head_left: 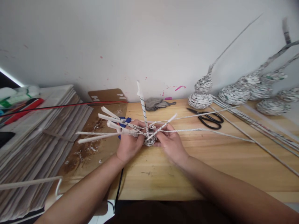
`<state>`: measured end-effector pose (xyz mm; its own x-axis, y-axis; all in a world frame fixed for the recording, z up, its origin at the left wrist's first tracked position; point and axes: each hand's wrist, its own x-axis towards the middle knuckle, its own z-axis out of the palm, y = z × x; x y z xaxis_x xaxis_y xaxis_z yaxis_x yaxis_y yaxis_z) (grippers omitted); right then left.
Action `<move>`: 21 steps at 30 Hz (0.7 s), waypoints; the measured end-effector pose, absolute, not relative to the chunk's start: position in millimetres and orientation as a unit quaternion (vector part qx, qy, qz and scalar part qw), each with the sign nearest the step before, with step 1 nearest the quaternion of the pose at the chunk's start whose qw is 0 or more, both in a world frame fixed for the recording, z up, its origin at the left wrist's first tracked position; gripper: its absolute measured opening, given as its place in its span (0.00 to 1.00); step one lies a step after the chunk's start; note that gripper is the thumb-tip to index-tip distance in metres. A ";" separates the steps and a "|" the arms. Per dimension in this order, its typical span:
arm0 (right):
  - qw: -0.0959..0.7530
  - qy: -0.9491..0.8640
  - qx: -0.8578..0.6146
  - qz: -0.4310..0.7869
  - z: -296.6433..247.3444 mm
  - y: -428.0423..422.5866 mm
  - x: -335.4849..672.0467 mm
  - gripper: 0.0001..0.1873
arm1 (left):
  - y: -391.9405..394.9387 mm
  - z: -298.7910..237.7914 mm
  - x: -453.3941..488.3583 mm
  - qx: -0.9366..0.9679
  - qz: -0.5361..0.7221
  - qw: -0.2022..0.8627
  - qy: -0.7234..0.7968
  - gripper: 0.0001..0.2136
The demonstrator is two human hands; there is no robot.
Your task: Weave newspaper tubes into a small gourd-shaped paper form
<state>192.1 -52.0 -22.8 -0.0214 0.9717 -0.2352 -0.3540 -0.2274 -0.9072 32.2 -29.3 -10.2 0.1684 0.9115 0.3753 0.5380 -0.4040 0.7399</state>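
Note:
Between my hands is a small woven paper base (150, 141), made of rolled newspaper tubes. My left hand (131, 141) closes round its left side, where several white paper tubes (109, 116) fan out to the left. One striped paper tube (143, 107) stands almost upright from the middle. On the right side, my right hand (171, 141) pinches the weave near another tube that slants up to the right. Two long thin paper strands (198, 129) run from the weave past my right hand across the table. My fingertips are partly hidden behind the tubes.
Black-handled scissors (210, 119) lie at the right, near long paper tubes (257, 124). Woven paper gourd shapes (201, 93) stand along the wall. A grey glove (157, 104) lies behind my hands. Stacked newspapers (46, 149) fill the left. A black cord (120, 183) hangs over the front edge.

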 end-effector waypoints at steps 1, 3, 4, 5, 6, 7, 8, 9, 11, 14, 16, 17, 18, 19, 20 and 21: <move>0.526 -0.328 -0.462 0.634 -22.7 -51.4 192.1 0.20 | -29.4 -10.3 32.1 0.732 0.410 0.233 0.492 0.03; 0.529 -0.316 -0.459 0.640 -21.3 -50.4 192.5 0.20 | -29.2 -9.3 31.0 0.739 0.403 0.240 0.484 0.03; 0.529 -0.310 -0.461 0.642 -20.3 -49.9 192.9 0.20 | -28.8 -7.8 29.8 0.746 0.395 0.240 0.479 0.03; 0.528 -0.305 -0.465 0.642 -19.1 -49.4 193.5 0.20 | -28.1 -5.7 27.9 0.755 0.384 0.242 0.473 0.03; 0.527 -0.302 -0.471 0.640 -17.9 -48.8 194.5 0.20 | -27.2 -2.8 25.3 0.765 0.373 0.249 0.463 0.05; 0.524 -0.301 -0.479 0.637 -16.7 -48.0 195.8 0.19 | -26.1 0.6 21.9 0.775 0.359 0.266 0.447 0.08; 0.519 -0.302 -0.488 0.634 -15.6 -47.2 197.4 0.18 | -24.8 4.5 17.9 0.782 0.344 0.296 0.428 0.13; 0.512 -0.304 -0.496 0.632 -14.6 -46.2 199.3 0.17 | -23.4 8.4 13.5 0.779 0.341 0.331 0.409 0.17; 0.495 -0.311 -0.507 0.633 -12.9 -43.8 203.9 0.16 | -20.8 15.4 4.6 0.783 0.301 0.400 0.370 0.26; 0.470 -0.319 -0.509 0.647 -10.7 -40.0 211.3 0.16 | -17.3 19.9 -3.8 0.751 0.286 0.487 0.342 0.24; 0.458 -0.320 -0.509 0.655 -8.8 -38.0 215.2 0.17 | -14.7 17.7 -4.3 0.724 0.298 0.521 0.340 0.19; 0.452 -0.320 -0.510 0.658 -7.6 -37.4 216.6 0.17 | -13.2 15.3 -3.5 0.707 0.307 0.535 0.346 0.18; 0.446 -0.320 -0.512 0.661 -6.2 -37.0 217.6 0.17 | -11.7 12.4 -2.3 0.686 0.309 0.555 0.354 0.19; 0.440 -0.322 -0.512 0.664 -4.7 -36.8 218.3 0.17 | -10.1 9.5 -1.1 0.664 0.318 0.571 0.363 0.19; 0.434 -0.324 -0.512 0.667 -3.1 -36.8 218.5 0.16 | -8.7 6.7 0.0 0.649 0.330 0.578 0.369 0.19; 0.428 -0.328 -0.511 0.670 -1.6 -36.9 218.5 0.16 | -7.3 4.3 0.7 0.642 0.333 0.578 0.378 0.18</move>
<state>218.5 -36.9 -1.6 -0.1115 0.9080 -0.4038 -0.2388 -0.4189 -0.8761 0.7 -7.3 4.3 0.4925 0.8702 -0.0103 0.1015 -0.0456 0.9938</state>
